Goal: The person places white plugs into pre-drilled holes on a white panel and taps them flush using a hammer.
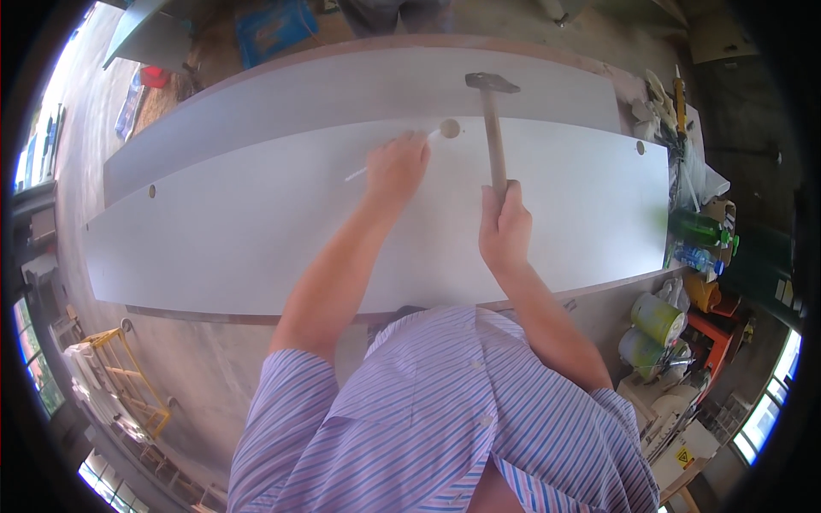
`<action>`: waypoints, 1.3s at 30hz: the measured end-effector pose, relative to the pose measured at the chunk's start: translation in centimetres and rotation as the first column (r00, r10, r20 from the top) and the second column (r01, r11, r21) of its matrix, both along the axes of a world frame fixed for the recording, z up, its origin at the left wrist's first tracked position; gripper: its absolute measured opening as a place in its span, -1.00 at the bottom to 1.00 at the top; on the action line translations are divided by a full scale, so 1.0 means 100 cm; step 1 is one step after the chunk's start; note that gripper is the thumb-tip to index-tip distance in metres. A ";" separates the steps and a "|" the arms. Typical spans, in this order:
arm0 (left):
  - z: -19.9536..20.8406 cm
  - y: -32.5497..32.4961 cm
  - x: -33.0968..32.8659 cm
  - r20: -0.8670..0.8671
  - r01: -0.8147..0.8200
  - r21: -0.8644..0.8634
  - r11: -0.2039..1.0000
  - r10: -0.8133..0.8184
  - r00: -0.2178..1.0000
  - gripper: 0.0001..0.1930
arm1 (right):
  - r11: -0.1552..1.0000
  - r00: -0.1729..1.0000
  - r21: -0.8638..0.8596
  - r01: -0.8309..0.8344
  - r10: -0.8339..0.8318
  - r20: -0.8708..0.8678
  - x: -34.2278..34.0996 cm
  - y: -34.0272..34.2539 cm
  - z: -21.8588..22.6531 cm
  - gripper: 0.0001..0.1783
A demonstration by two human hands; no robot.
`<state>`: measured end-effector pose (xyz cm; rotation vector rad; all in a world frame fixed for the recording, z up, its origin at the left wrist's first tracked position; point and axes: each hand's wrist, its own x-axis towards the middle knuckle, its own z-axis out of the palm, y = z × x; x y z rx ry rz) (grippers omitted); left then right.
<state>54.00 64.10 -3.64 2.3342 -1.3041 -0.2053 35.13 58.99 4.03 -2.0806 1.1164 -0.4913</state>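
My right hand (508,224) is closed round the wooden handle of a hammer (495,132), whose dark metal head points away from me above the far edge of a white board (282,231). A thin white rod (356,174) is gripped in my left hand (398,168), low over the board. One end of the rod reaches the rim of a round hole (449,128) at the board's far edge; whether it touches the rim I cannot tell. Two more round holes show in the board, one toward its left end (152,191) and one near its right end (640,148).
Beyond the white board lies a second pale panel (359,81). Green bottles (697,226) and clutter crowd the right end, with paint-like buckets (657,321) below them. A yellow metal frame (128,376) stands at lower left. Someone's legs (385,13) show at the far side.
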 end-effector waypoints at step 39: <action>-0.001 0.037 -0.002 -0.199 -0.168 -0.100 0.981 0.145 0.969 -0.87 | 0.987 0.792 0.051 -0.153 0.153 -0.591 -0.008 0.008 -0.050 -0.72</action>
